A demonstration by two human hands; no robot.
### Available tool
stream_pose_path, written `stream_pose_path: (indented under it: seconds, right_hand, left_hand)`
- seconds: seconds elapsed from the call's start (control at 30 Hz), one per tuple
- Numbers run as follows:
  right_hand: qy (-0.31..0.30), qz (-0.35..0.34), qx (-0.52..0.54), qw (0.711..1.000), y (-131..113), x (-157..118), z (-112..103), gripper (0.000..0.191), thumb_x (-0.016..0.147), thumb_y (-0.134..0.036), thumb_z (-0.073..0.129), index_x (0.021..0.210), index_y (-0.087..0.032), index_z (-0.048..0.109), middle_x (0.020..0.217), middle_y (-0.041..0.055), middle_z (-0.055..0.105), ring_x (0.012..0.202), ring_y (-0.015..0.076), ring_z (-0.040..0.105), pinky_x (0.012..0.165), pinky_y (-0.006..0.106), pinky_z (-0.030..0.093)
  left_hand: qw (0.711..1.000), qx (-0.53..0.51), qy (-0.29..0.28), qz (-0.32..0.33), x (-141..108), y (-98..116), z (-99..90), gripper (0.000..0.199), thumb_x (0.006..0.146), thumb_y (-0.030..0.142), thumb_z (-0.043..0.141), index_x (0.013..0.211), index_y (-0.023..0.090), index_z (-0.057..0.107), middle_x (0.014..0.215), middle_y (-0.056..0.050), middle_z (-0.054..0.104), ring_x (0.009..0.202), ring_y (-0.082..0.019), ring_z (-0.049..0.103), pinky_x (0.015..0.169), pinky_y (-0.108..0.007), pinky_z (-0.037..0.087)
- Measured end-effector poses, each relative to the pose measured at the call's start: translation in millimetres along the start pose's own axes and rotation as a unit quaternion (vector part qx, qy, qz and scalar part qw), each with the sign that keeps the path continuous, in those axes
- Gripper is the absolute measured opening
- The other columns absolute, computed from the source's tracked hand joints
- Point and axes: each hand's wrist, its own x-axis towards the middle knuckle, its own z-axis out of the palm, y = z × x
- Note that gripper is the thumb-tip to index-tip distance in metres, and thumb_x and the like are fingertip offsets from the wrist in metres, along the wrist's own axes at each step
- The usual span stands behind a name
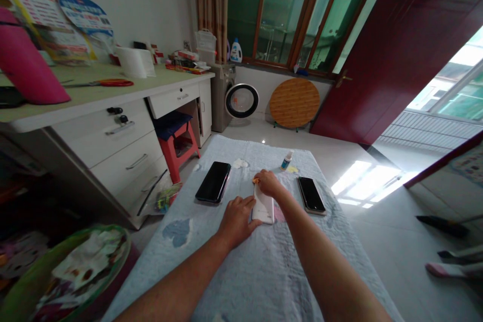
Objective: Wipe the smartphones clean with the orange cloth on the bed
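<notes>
A white phone-shaped item (264, 210) lies on the light blue cloth (241, 266) covering the table. My left hand (237, 219) grips its left and lower edges, with the thumb at the bottom. Over its top end, my right hand (266, 183) has its fingers closed on a small orange piece (256, 180) pressed against the item. A black phone (213, 182) lies to the left, screen up. To the right rests another dark-screened phone (311, 194). Beyond my right hand stands a small spray bottle (287, 160) with a blue label.
Along the left runs a desk (166, 83) with scissors (113, 82) and a white paper roll (136, 62). A red stool (174, 158) stands beneath it. At the lower left is a filled bin (128, 256). A washing machine (222, 110) has its door open.
</notes>
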Motion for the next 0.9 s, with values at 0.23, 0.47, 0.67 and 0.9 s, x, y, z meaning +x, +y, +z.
stream_pose_path:
  seconds: [0.23,0.47,0.67,0.9]
  right_hand:
    - [0.000,0.056,-0.006,0.998,28.0,-13.5,0.6,0.033,0.089,-0.011,0.045,0.111,-0.014,0.070,0.109,0.0147,0.068,0.098,0.0205,0.062,0.082,0.027,0.041]
    - [0.040,0.095,0.008,0.995,31.0,-31.4,9.0,0.031,0.091,-0.013,0.043,0.106,-0.015,0.070,0.102,0.0126,0.066,0.091,0.0175,0.060,0.077,0.024,0.039]
    - [0.113,0.061,0.061,0.990,19.4,-54.8,21.0,0.027,0.094,-0.017,0.045,0.099,-0.018,0.071,0.097,0.0087,0.059,0.089,0.0163,0.053,0.079,0.024,0.036]
    - [0.101,-0.026,0.121,0.987,1.8,-97.5,20.5,0.022,0.091,-0.015,0.051,0.096,-0.022,0.071,0.096,0.0050,0.056,0.089,0.0159,0.048,0.077,0.024,0.036]
  left_hand:
    - [1.000,0.009,-0.001,-0.008,-0.1,4.3,-2.2,0.045,0.081,0.041,0.067,0.120,0.023,0.057,0.124,-0.007,0.062,0.108,-0.027,0.052,0.093,-0.039,0.039]
    - [1.000,-0.001,0.014,0.014,1.1,2.4,-0.5,0.048,0.080,0.043,0.068,0.121,0.021,0.056,0.121,-0.005,0.063,0.106,-0.027,0.053,0.091,-0.038,0.039]
    - [1.000,-0.004,0.019,0.018,1.7,-0.8,2.1,0.052,0.080,0.045,0.069,0.124,0.021,0.055,0.126,-0.005,0.062,0.108,-0.027,0.052,0.092,-0.038,0.040]
    - [1.000,-0.004,0.012,0.012,1.7,-3.0,4.6,0.053,0.081,0.046,0.068,0.126,0.022,0.055,0.128,-0.005,0.061,0.109,-0.027,0.053,0.092,-0.038,0.041]
